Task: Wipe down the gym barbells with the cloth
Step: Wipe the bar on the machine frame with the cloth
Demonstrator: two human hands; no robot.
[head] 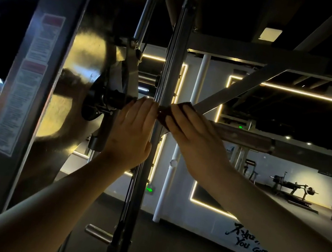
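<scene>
The barbell (246, 137) runs across mid-frame, right of centre; the right hand (186, 129) wraps the dark cloth (162, 115) round it at frame centre; the left hand (134, 127) curls over the bar just left of the vertical guide rod (167, 71). Probable hazards: the cloth may snag where rod and bar cross; fingers may be pinched there; twisting the bar could unseat it. No containers are visible.

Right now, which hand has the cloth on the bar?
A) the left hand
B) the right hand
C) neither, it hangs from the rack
B: the right hand wraps the dark cloth over the barbell; the left hand holds it bare.
</scene>
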